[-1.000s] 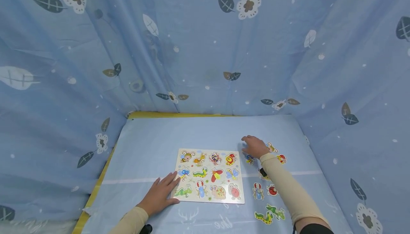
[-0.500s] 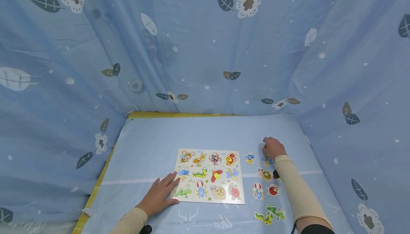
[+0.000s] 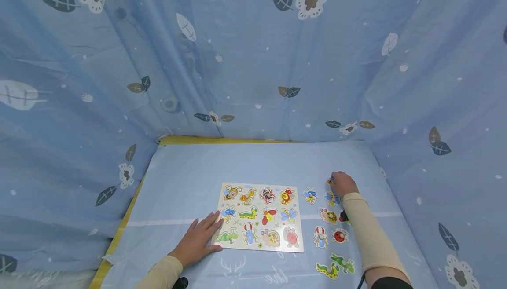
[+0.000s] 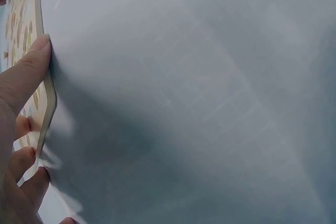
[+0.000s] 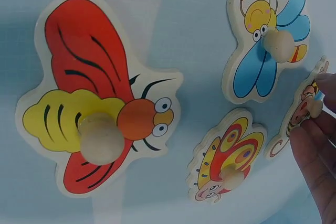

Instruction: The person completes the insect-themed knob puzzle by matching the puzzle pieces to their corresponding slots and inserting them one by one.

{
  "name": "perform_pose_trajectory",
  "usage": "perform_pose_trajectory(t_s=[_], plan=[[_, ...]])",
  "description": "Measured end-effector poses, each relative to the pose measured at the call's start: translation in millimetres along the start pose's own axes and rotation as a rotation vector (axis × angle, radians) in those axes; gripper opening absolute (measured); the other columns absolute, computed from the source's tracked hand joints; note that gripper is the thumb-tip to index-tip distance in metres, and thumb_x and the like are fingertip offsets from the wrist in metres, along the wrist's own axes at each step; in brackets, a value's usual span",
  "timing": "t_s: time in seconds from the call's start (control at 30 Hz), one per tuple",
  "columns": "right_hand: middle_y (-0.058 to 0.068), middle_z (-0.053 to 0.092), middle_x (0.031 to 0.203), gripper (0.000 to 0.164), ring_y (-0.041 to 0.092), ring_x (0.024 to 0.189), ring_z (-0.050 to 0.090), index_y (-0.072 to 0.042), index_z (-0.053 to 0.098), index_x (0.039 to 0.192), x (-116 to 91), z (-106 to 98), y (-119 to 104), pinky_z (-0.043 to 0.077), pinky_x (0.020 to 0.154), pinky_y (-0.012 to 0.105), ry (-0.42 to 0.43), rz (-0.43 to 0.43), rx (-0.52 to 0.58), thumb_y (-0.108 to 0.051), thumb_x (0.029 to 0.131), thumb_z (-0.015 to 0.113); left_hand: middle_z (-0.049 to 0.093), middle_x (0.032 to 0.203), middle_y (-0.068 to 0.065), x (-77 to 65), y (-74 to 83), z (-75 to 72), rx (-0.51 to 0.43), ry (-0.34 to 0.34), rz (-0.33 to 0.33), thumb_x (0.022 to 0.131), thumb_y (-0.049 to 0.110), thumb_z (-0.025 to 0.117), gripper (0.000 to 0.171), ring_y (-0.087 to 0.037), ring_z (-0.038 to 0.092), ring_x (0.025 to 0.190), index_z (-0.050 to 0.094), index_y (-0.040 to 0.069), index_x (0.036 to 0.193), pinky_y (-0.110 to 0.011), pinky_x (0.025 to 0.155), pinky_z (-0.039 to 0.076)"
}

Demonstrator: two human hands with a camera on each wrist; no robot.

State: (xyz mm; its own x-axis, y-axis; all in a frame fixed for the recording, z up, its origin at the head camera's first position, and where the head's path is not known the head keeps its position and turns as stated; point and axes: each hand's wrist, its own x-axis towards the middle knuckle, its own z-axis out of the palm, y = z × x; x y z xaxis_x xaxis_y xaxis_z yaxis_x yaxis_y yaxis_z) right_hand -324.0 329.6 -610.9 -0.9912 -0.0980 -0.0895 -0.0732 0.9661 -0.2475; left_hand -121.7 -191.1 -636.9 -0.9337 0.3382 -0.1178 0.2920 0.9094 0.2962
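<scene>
My left hand (image 3: 198,239) rests with fairly straight fingers on the left edge of a wooden insect puzzle board (image 3: 259,245), its thumb at the near corner. In the left wrist view, the thumb (image 4: 29,72) touches the board's rim. Right of the board, my right hand (image 3: 344,183) is over the far end of the loose pieces. Its fingers (image 5: 310,145) pinch the wooden knob of a bee puzzle piece (image 5: 299,116), seen edge-on in the right wrist view. Nearby lie a blue-winged piece (image 5: 254,80), a butterfly piece (image 5: 223,150) and a red-winged piece (image 5: 100,40).
More loose pieces lie right of the board: a blue fly (image 3: 310,195), a snail (image 3: 328,215), a stag beetle (image 3: 321,237), a ladybug (image 3: 340,235), a caterpillar (image 3: 328,270) and a grasshopper (image 3: 343,263). Blue patterned curtains (image 3: 245,60) enclose the table.
My right hand has moved right, from beside the board's far corner to the bee piece, and its fingers have closed on the knob. The left hand stays on the board.
</scene>
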Motion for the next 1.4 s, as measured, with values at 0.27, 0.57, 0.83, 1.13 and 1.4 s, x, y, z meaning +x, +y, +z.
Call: perform_pose_trajectory(t_s=[0.27, 0.57, 0.83, 1.13, 1.4], plan=[[0.02, 0.073, 0.095, 0.012, 0.035, 0.088, 0.071, 0.005, 0.075, 0.101, 3.1, 2.0, -1.5, 0.061, 0.081, 0.053, 0.008, 0.025, -0.002, -0.002, 0.094, 0.069, 0.036, 0.169, -0.001, -0.1, -1.2, 0.2, 0.01, -0.006, 0.006, 0.084, 0.068, 0.071, 0.089, -0.028, 0.036, 0.156, 0.047, 0.024, 0.157, -0.067, 0.12, 0.034], [0.018, 0.074, 0.092, 0.007, 0.029, 0.08, 0.068, 0.001, 0.075, 0.092, 1.0, 3.1, -2.3, 0.061, 0.079, 0.052, 0.02, 0.012, 0.002, 0.0, 0.094, 0.069, 0.037, 0.168, -0.003, -2.1, 1.8, -3.2, 0.001, -0.011, 0.015, 0.084, 0.066, 0.072, 0.088, -0.029, 0.036, 0.155, 0.047, 0.023, 0.156, -0.068, 0.12, 0.034], [0.016, 0.074, 0.091, 0.006, 0.024, 0.075, 0.066, 0.0, 0.075, 0.091, 4.3, -1.0, -12.4, 0.06, 0.074, 0.046, 0.029, -0.008, 0.013, -0.001, 0.094, 0.07, 0.036, 0.169, -0.002, -1.7, 0.8, -2.6, 0.008, -0.006, 0.012, 0.085, 0.066, 0.072, 0.087, -0.029, 0.036, 0.155, 0.047, 0.023, 0.156, -0.068, 0.12, 0.034], [0.009, 0.075, 0.084, 0.007, 0.018, 0.07, 0.062, -0.003, 0.077, 0.088, 12.2, -8.4, -69.0, 0.058, 0.069, 0.04, 0.006, -0.121, 0.036, -0.003, 0.093, 0.072, 0.036, 0.169, -0.002, -2.1, 0.8, -3.1, -0.002, -0.017, 0.006, 0.084, 0.066, 0.072, 0.088, -0.029, 0.036, 0.156, 0.047, 0.023, 0.156, -0.069, 0.12, 0.034], [0.004, 0.075, 0.086, 0.01, 0.013, 0.071, 0.06, -0.007, 0.08, 0.088, 12.6, 4.6, -140.5, 0.058, 0.07, 0.034, 0.02, -0.307, 0.06, -0.006, 0.094, 0.072, 0.036, 0.169, -0.002, -1.3, 2.0, -4.2, -0.017, -0.025, -0.008, 0.083, 0.066, 0.073, 0.089, -0.029, 0.035, 0.156, 0.048, 0.022, 0.156, -0.068, 0.121, 0.033]])
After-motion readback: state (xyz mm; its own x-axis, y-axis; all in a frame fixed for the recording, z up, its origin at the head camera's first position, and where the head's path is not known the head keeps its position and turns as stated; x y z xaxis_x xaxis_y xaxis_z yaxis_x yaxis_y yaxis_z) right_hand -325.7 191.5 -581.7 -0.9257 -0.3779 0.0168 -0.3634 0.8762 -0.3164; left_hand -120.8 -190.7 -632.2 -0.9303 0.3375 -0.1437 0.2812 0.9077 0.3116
